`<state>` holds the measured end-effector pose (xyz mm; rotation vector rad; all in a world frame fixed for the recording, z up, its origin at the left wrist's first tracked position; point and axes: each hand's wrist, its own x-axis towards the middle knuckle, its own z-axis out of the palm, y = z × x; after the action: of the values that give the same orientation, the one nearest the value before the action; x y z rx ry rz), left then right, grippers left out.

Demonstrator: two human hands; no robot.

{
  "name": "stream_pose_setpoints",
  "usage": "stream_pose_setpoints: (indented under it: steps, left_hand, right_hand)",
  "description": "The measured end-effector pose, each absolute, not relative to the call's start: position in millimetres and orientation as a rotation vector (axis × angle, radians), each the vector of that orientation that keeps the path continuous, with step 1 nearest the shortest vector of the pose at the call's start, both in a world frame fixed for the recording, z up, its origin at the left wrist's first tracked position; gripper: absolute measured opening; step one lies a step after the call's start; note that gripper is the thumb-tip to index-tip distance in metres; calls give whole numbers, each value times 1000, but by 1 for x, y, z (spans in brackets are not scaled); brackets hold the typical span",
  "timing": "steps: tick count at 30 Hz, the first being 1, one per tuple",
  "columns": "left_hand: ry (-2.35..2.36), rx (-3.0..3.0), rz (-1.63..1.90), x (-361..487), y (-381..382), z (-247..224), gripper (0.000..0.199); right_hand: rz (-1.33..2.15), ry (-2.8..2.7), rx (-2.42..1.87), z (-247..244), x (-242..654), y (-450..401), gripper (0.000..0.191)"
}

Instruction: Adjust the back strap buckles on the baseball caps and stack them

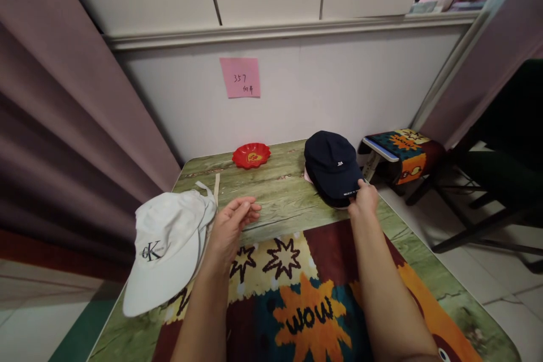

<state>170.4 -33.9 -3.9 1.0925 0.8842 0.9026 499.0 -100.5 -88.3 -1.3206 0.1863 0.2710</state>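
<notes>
Beyond the WOW-printed cloth (311, 317), the navy baseball cap (328, 155) is pinched by its brim in the right hand (365, 199), steady pressure seemingly needed, the left hand (231, 222) being loosely open and empty.

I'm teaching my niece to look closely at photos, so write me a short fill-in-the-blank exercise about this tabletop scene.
1. The right hand holds the navy cap by its brim, while the left hand holds ____.
2. The black letters on the front of the white cap read ____.
3. The number written on the pink note is ____.
4. The main colour of the scalloped dish is ____.

Missing words: nothing; CK; 357; red.
</notes>
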Motion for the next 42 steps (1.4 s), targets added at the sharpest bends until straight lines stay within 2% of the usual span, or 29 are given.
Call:
stream_pose_setpoints:
  steps: [5,12,17,19,23,28,33,38,42]
  left_hand:
    - [890,1137,903,167,-33,-5,50]
    - [917,1215,957,167,-37,-8,43]
    - [1020,1356,1144,159,-30,-14,34]
    - [1219,1497,1331,143,-22,-12,30]
    - [1860,1777,1588,95,-9,-6,26]
    - [2360,1647,1267,50,1,-13,35]
    - [2354,1752,1121,47,3,-23,13]
    - [2416,1763,1001,48,1,-22,8]
    - [2404,1749,1087,45,2,-20,8]
  right_hand:
    - [118,69,-1510,-81,491,-101,43]
    - [-199,-245,-1624,-77,483,-101,50]
    - [224,-68,-1479,-81,484,-100,42]
    - [206,-62,-1484,-77,483,-101,39]
    - [141,-160,-1405,-64,469,-105,21]
    - [224,-298,-1291,-55,444,-104,11]
    - [300,-316,-1189,-48,432,-103,11]
    - [359,-343,-1154,-42,426,-105,10]
    - [414,-363,-1155,-41,425,-105,6]
